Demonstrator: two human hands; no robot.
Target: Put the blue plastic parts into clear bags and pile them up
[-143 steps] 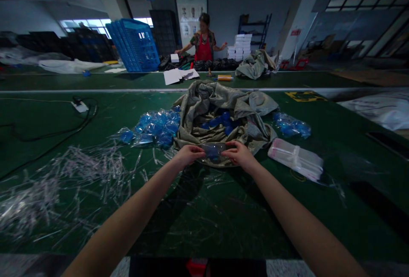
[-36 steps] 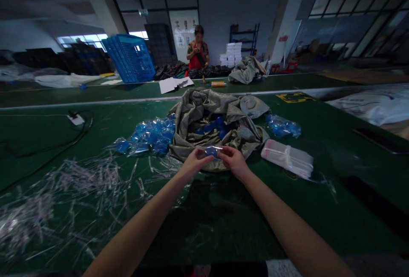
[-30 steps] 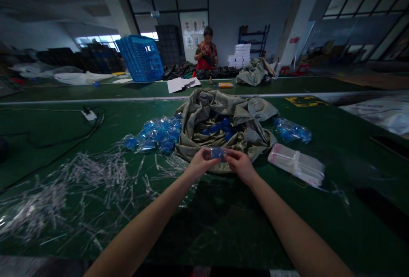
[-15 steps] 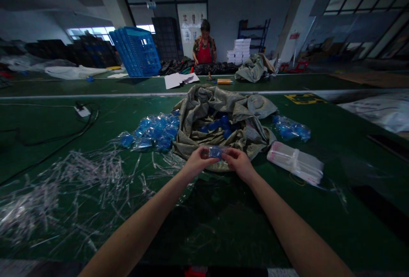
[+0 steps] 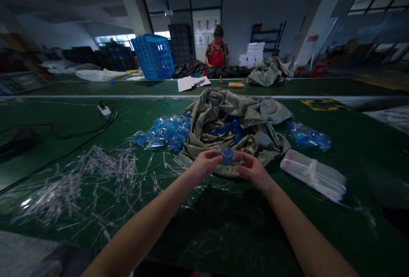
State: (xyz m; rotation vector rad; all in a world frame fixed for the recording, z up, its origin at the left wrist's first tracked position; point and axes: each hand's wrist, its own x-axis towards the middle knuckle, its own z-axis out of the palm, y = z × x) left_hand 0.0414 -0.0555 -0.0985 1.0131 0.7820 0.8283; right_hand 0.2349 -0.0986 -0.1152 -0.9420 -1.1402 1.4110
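Both my hands hold one small clear plastic bag with a blue round piece [image 5: 227,156] inside, just above the green table [image 5: 223,226]. My left hand [image 5: 204,165] pinches its left end with curled fingers. My right hand [image 5: 254,169] grips its right end. Right behind them lies a crumpled grey cloth sack [image 5: 236,119] with loose blue pieces [image 5: 231,127] in its hollow. A heap of bagged blue pieces [image 5: 168,130] lies to the sack's left. A stack of empty clear bags [image 5: 315,174] lies to my right.
Clear plastic strips [image 5: 83,183] litter the table on the left. A smaller pile of bagged blue pieces [image 5: 306,137] sits right of the sack. A power strip with black cable [image 5: 104,111] lies far left. Behind, a person in a red apron [image 5: 217,53] works near a blue crate [image 5: 155,57].
My hands drew closer together on the small bag, and the blue piece now shows rounder between them. The view has swung a little to the left. The person behind lowered both arms.
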